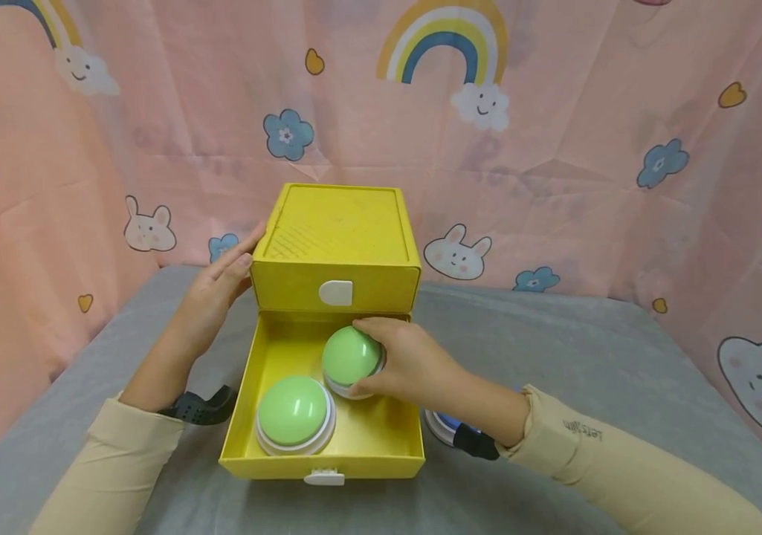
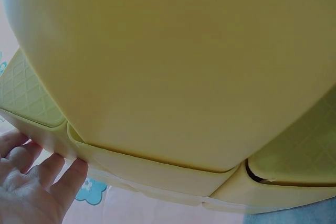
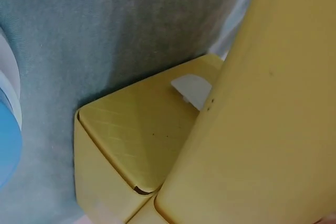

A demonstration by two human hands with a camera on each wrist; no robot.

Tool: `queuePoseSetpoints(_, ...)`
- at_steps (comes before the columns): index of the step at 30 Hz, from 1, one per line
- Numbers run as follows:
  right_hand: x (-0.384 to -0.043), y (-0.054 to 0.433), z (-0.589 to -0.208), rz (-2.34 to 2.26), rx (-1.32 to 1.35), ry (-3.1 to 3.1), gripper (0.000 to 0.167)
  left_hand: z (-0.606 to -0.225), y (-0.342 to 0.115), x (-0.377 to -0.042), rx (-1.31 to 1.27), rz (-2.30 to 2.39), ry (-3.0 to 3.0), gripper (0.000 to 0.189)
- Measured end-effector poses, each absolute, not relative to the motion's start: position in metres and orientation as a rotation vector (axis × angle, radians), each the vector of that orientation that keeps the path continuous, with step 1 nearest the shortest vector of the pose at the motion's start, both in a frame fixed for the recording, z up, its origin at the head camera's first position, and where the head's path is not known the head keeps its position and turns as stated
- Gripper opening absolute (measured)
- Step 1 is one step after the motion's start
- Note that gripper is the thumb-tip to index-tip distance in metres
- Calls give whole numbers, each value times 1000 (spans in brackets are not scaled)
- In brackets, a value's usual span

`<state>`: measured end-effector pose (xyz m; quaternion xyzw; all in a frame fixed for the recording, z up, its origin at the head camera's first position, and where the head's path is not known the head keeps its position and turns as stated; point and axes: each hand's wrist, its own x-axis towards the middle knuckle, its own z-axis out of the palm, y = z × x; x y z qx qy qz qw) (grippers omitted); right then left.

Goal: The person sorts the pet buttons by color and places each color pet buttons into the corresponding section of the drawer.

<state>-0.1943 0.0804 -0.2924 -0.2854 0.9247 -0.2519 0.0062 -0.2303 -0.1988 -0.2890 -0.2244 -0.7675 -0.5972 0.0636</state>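
Right hand (image 1: 406, 360) pinches the far button (image 1: 349, 355) in the drawer (image 1: 374, 467) beneath it; I'd grip the base (image 1: 338, 388) evenly, and let the straight-fingered left hand (image 1: 210, 301) steady the box (image 1: 337, 223) beside it.

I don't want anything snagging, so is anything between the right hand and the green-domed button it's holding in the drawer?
Nothing visible is: the right hand grips the rear green-domed button directly, inside the open lower drawer. The front green-domed button sits off to the left.
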Motion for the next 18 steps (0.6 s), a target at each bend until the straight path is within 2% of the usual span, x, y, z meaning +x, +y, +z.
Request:
queuePoseSetpoints(6,-197,79,-293,-750,-918,2893,80,-290,-199,-231,-683,-1808,-2310,55)
queuePoseSetpoints(18,-202,71,-288,-578,-754,2872,78,-290,-199,-231,-685,-1814,-2306,55)
